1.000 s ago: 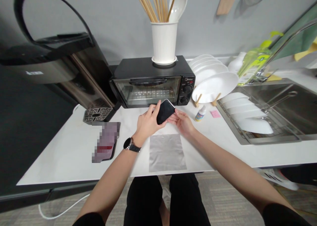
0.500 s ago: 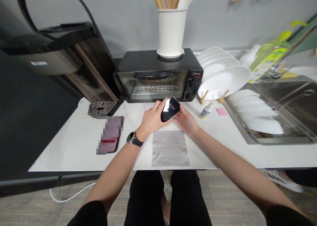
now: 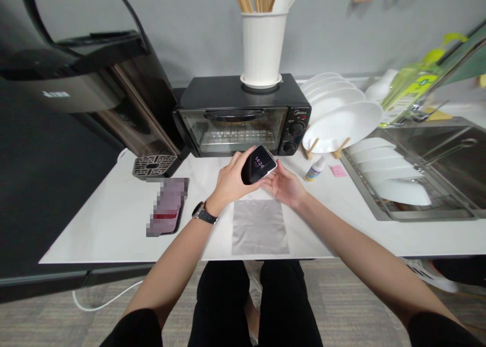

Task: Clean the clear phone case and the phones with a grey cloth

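Over the white desk [image 3: 110, 213], the left hand [image 3: 230, 181] is grasping a phone [image 3: 259, 164]; the right hand [image 3: 287, 186] is lying at its edge, grip unclear. A toaster oven [image 3: 220, 94] is standing behind.

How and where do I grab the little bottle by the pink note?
Grip the bottle around its labelled body, below the narrower white top, probably from the left, where your right hand is; it stands upright, with white plates behind.
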Motion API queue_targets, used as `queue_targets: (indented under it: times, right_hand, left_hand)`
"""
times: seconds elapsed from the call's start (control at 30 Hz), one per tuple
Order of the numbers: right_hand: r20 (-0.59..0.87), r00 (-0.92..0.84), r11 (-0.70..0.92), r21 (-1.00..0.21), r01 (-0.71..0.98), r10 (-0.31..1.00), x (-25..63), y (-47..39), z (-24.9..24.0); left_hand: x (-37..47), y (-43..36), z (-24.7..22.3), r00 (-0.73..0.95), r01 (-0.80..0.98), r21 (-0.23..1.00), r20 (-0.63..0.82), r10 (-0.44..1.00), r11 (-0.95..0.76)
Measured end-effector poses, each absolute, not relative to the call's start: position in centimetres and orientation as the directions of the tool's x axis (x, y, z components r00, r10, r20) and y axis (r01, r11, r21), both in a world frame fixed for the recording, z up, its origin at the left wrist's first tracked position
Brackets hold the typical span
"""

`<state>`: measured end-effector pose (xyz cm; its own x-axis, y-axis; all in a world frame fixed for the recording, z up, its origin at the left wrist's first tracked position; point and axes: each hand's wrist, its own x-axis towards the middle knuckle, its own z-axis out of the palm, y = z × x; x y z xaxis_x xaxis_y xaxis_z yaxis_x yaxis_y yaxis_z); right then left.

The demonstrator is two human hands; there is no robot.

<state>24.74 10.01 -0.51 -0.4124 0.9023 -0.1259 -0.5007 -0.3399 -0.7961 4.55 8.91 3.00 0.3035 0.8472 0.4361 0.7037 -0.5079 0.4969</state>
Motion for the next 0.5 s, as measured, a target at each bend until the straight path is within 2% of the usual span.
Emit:
queue_targets:
  times: [0.2, 0.4, 0.5]
  right_hand:
    - [0.01, -0.163, -0.046, -0.939, -0.34, 0.987, 24.6, 10.7, -0.9]
    - [0.07, -0.025, 0.061, -0.965, -0.255, 0.997, 24.8, 10.6, -0.7]
    - [0.152, 0.142, 0.185, -0.948, -0.257, 0.978, 24.8, 10.0, -0.1]
  left_hand:
    - [4.6, 9.6, 1.7, 0.274, 0.601, 0.528, 0.569, 0.775, -0.6]
    - [2.6, 11.5, 0.7, 0.05, 0.416, 0.665, 0.664, 0.746, -0.62]
    - [1.2, 12.4, 1.1, -0.025, 0.465, 0.661, 0.675, 0.738, -0.589]
